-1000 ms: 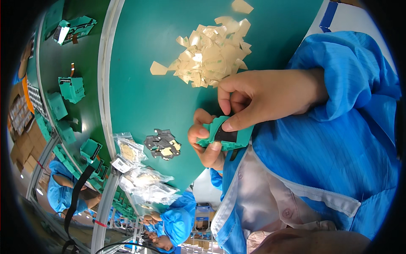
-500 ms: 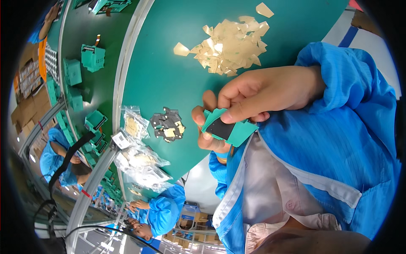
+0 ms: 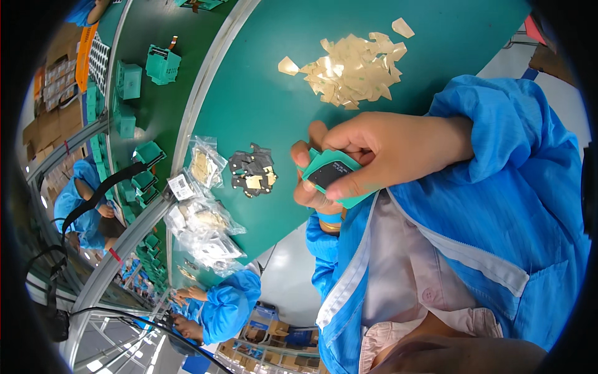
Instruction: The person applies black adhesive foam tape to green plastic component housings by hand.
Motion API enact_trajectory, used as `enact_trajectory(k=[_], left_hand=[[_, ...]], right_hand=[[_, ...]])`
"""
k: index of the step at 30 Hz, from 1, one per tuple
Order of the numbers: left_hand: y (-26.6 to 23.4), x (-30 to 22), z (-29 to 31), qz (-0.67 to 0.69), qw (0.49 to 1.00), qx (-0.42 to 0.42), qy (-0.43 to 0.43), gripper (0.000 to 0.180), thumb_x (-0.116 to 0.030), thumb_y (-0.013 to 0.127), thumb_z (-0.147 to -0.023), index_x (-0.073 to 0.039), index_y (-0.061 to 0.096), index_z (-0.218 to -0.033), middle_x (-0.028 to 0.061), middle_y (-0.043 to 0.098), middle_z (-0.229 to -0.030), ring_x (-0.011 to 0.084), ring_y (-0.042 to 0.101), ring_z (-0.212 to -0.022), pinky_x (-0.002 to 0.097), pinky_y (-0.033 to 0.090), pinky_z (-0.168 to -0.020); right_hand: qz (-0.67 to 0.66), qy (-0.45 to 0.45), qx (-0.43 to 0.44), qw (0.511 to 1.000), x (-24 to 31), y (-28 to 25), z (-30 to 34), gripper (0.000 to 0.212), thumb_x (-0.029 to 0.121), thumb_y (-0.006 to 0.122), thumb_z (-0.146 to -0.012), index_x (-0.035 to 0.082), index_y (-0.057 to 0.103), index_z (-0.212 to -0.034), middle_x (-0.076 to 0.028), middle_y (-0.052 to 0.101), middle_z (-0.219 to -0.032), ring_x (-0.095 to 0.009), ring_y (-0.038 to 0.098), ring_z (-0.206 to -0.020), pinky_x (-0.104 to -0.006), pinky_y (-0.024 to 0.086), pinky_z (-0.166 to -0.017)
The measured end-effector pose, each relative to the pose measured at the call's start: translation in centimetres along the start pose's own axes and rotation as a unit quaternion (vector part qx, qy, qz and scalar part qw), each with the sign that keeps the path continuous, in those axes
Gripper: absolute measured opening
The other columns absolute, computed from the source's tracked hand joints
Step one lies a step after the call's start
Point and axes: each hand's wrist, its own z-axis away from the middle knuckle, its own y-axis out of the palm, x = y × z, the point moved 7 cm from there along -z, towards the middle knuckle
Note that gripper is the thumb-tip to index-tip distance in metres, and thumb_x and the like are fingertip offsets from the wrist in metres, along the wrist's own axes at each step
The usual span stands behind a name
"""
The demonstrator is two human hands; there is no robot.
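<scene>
Both hands meet in front of my blue jacket, around a small green plastic casing [image 3: 339, 159] with a black panel [image 3: 325, 173] on its face. Small white print shows on the panel. My right hand [image 3: 405, 143], coming from the right, has its thumb pressed at the panel's lower edge and its other fingers curled behind. Wrapped about the casing's left side are the fingers of my left hand [image 3: 309, 194], a band at its wrist. A pile of thin cream-coloured pieces [image 3: 352, 71] lies beyond the hands. Left of them sits a small heap of black parts [image 3: 250, 168].
Clear bags of pieces [image 3: 202, 227] lie by the metal rail [image 3: 205, 81] at the green table's [image 3: 261, 106] left. Past the rail, green box-like housings [image 3: 163, 64] stand on a line. A co-worker in blue [image 3: 230, 305] works lower left; another sits further left.
My right thumb has slid from the panel's upper corner to its lower edge, uncovering the white print. The casing has tilted a little in my hands. The whole view has shifted slightly.
</scene>
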Motion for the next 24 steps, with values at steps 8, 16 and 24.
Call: enact_trajectory(k=[8, 16, 24], left_hand=[[3.8, -0.1, -2.9, -0.072, 0.996, -0.039, 0.044, 0.043, -0.03, 0.068, -0.08, -0.013, 0.053, -0.117, 0.0042, 0.045, -0.098, 0.0221, 0.052, -0.099, 0.0368, 0.049, -0.082], [6.2, -4.9, -5.7, -0.401, 0.889, -0.155, 0.159, 0.06, -0.028, 0.058, -0.091, -0.002, 0.038, -0.14, 0.009, 0.05, -0.113, 0.0179, 0.049, -0.102, 0.036, 0.041, -0.096], [5.9, -4.7, -3.5, -0.431, 0.873, -0.182, 0.137, 0.039, -0.012, 0.06, -0.083, 0.002, 0.052, -0.119, 0.0082, 0.053, -0.099, 0.0161, 0.049, -0.088, 0.0333, 0.043, -0.085]], right_hand=[[0.075, 0.052, 0.018, 0.996, 2.5, -1.2, 1.1, 0.024, 0.024, 0.063, -0.098, 0.002, 0.058, -0.104, 0.004, 0.053, -0.079, -0.003, 0.049, -0.073, -0.0207, 0.041, -0.064], [0.246, -0.07, -0.118, 0.959, 14.4, -7.7, -1.8, 0.03, 0.039, 0.057, -0.1, 0.01, 0.063, -0.102, 0.009, 0.051, -0.074, -0.002, 0.047, -0.067, -0.0199, 0.04, -0.06], [0.255, -0.082, -0.331, 0.905, 27.9, -32.8, -9.7, 0.031, 0.032, 0.054, -0.098, 0.012, 0.061, -0.075, 0.001, 0.051, -0.059, -0.011, 0.043, -0.05, -0.0279, 0.031, -0.045]])
